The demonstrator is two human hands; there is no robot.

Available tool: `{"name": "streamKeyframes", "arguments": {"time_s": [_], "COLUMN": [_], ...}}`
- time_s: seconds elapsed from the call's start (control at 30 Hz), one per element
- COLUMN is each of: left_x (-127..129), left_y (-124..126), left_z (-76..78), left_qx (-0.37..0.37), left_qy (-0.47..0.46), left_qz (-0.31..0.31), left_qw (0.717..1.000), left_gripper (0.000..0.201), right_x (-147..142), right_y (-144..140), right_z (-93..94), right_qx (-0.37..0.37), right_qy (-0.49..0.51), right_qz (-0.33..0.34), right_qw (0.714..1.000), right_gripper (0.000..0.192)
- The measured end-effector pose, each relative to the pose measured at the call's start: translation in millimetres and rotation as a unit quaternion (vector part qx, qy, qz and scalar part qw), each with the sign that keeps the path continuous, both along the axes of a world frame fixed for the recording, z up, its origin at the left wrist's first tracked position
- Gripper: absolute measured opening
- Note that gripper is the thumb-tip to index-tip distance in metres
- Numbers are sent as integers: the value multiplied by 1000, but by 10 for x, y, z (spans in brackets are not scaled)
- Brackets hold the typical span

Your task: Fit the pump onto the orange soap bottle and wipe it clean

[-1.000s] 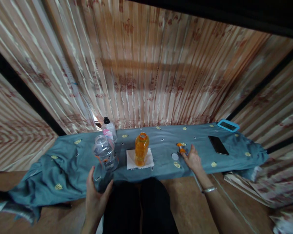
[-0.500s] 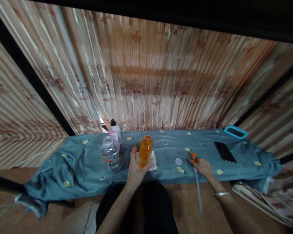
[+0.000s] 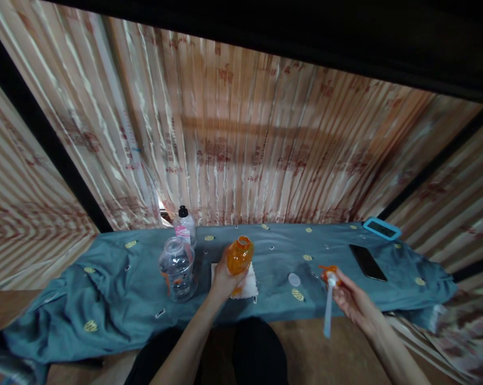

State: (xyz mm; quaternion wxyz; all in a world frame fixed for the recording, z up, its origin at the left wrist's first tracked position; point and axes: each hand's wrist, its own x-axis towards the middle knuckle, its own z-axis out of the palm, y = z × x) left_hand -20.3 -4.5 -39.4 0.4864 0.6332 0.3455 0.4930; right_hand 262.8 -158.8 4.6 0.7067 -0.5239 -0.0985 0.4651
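Note:
My left hand [image 3: 225, 280] is wrapped round a translucent orange bottle [image 3: 241, 255], whose neck is uncovered. The bottle is upright with a slight tilt, over a white cloth [image 3: 249, 286]; I cannot tell if it touches the cloth. Off to the right, my right hand [image 3: 350, 299] grips an orange cap [image 3: 330, 272], which looks like a bottle's pump or spray head. A pale plastic tube [image 3: 328, 310] hangs from it past the front edge of the bench. On the bench between both hands lies a round white disc [image 3: 293, 279].
A clear plastic jar [image 3: 179, 275] stands left of the bottle, with a black-capped bottle [image 3: 184, 227] behind it. Toward the right lie a dark phone [image 3: 367, 262] and a blue-framed device [image 3: 381, 229]. A patterned curtain [image 3: 241, 139] hangs behind the cloth-covered bench [image 3: 277, 246].
My right hand has turned and risen with the orange cap, so its underside and tube face me. My left fingers have closed further round the orange bottle. The view has shifted slightly.

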Motion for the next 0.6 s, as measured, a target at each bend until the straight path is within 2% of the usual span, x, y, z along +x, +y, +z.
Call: {"name": "streamKeyframes", "arguments": {"time_s": [0.03, 0.13, 0.17, 0.3, 0.4, 0.43, 0.53, 0.6], "left_x": [-5, 5, 11, 21, 27, 31, 43, 51], "left_y": [3, 3, 2, -5, -7, -7, -5, -4], "left_z": [-5, -17, -19, -18, -17, -18, -27, -33], "left_qx": [1, -1, -3, 1, 0, -2, -8, -10], "left_qy": [0, 13, 21, 33, 24, 21, 21, 26], "left_qz": [-8, -13, -9, 0, -7, -8, -2, 5], "left_qw": [1000, 1000, 1000, 999, 1000, 1000, 1000, 1000], "left_gripper": [59, 62, 63, 61, 62, 61, 61, 61], "right_x": [-33, -92, -98, -90, -88, -92, -111, -126], "right_y": [116, 459, 562, 873, 1004, 1031, 1073, 1080], "right_z": [119, 454, 548, 816, 941, 982, 1123, 1231], "right_qx": [5, 39, 50, 99, 135, 143, 161, 170], "right_qy": [22, 42, 36, -17, -76, -95, -151, -184], "right_qz": [-11, -32, -42, -97, -108, -105, -89, -77], "right_qw": [1000, 998, 997, 990, 982, 980, 971, 965], "right_gripper": [7, 33, 35, 30, 11, 15, 45, 51]}}
